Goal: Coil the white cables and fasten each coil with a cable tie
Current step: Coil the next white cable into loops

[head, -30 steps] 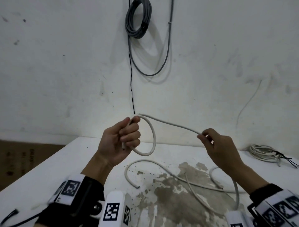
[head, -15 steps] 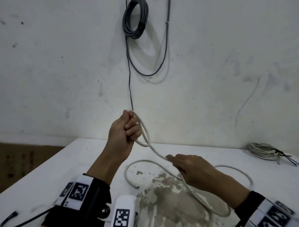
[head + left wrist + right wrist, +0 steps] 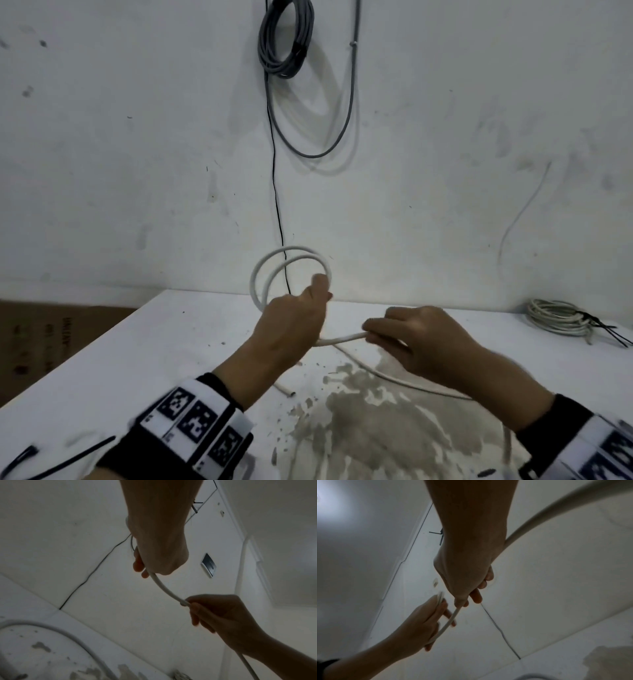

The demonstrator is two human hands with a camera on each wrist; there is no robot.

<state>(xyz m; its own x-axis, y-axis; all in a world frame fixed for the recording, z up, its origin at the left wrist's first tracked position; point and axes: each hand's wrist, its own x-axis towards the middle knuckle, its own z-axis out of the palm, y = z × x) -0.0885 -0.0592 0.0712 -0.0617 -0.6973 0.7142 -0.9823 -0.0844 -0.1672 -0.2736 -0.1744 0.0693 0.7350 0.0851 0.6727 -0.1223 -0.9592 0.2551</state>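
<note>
- Head view: the left hand (image 3: 291,329) is raised above the counter (image 3: 144,359), its fingers curled round two loops of the white cable (image 3: 289,263) that stand up on the far side of the fist.
- The right hand (image 3: 421,339) is just to the right, pinching the same cable where it leaves the left hand; the slack trails back over the stained patch (image 3: 370,421) of the counter.
- A finished white coil (image 3: 555,317) lies at the far right, black cable ties (image 3: 613,334) beside it; a grey coil (image 3: 286,37) hangs on the wall.
- Left wrist view: the left hand (image 3: 159,550) grips the cable (image 3: 164,586), which arcs down to the right hand (image 3: 223,618).
- Right wrist view: the right hand (image 3: 471,574) closes on the cable (image 3: 448,623), which runs to the left hand (image 3: 421,623).
</note>
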